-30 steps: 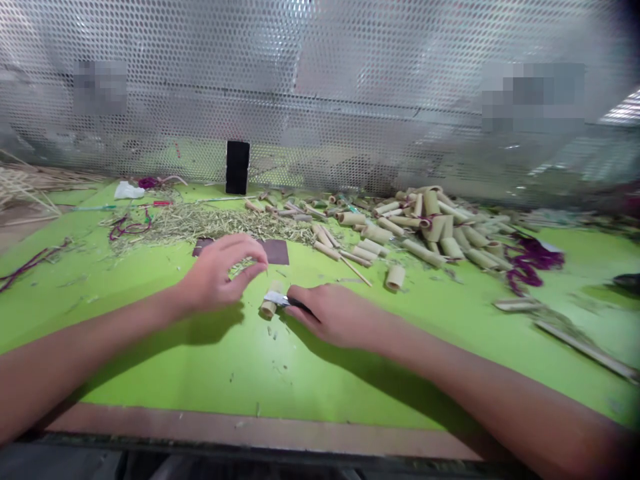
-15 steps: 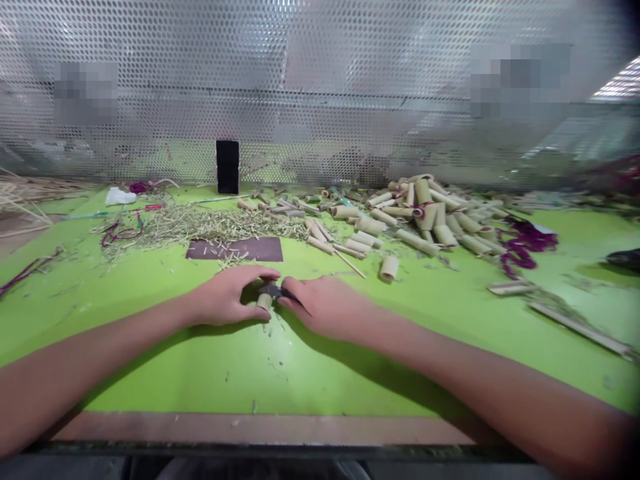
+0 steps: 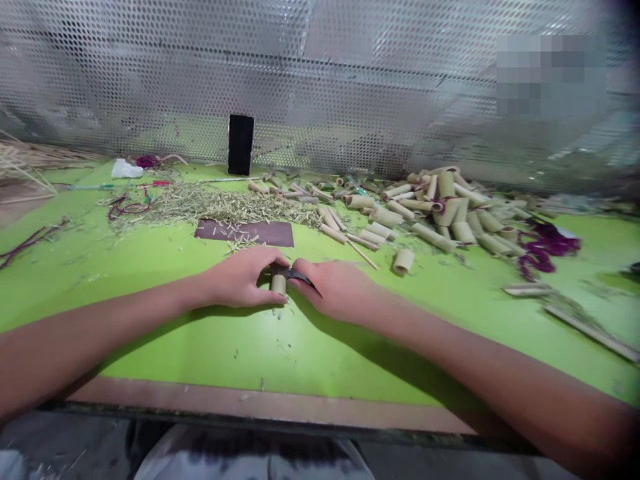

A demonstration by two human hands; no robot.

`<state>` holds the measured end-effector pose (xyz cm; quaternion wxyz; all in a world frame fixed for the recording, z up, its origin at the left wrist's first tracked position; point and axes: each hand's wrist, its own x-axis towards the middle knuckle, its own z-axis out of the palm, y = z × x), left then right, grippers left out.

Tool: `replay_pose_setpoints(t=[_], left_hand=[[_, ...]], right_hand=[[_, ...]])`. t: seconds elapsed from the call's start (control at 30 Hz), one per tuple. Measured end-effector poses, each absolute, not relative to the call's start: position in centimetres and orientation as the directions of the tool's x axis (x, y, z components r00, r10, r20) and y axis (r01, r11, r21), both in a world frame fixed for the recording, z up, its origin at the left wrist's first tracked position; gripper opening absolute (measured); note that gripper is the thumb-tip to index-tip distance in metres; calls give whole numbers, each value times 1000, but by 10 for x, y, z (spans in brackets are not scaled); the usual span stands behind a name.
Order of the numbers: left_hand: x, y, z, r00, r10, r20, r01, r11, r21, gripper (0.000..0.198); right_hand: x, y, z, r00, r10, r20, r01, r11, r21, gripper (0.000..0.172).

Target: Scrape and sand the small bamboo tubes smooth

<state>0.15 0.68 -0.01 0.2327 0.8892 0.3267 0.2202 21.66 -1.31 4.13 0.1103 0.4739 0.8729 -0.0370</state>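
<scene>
A short bamboo tube (image 3: pixel 278 285) stands on the green tabletop (image 3: pixel 200 347) between my hands. My left hand (image 3: pixel 243 279) grips it from the left, fingers curled around its side. My right hand (image 3: pixel 333 288) holds a small dark-bladed knife (image 3: pixel 296 272), with the blade lying across the tube's top end. The knife's handle is hidden inside my right hand. Fine bamboo shavings lie scattered around the base of the tube.
A heap of cut bamboo tubes (image 3: pixel 450 217) lies to the right, with a loose tube (image 3: pixel 403 261) near it. Straw-like shavings (image 3: pixel 215 205) spread behind a dark sheet (image 3: pixel 244 233). Purple cord (image 3: pixel 547 243) lies far right. A black upright slab (image 3: pixel 241 145) stands before a perforated metal screen (image 3: pixel 320 80).
My left hand has come down from above the table onto the tube and closed on it. The tube has gone from lying low to standing between my hands, and the view has tilted downward.
</scene>
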Motion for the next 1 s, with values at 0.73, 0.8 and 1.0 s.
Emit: replay_pose_setpoints(t=[0.73,0.8,1.0], left_hand=[[-11,14,-9,791,499,354,381,-854,354,31],[-13,13,-7,795,460,395,388,-887,251,29],[-10,6,1,792,381,477,393,-916,78,27]], right_hand=[[229,-9,40,-679,698,-227,733,658,-172,36],[228,-9,39,-673,705,-224,738,656,-156,36],[228,-11,39,-672,708,-218,739,659,-138,34]])
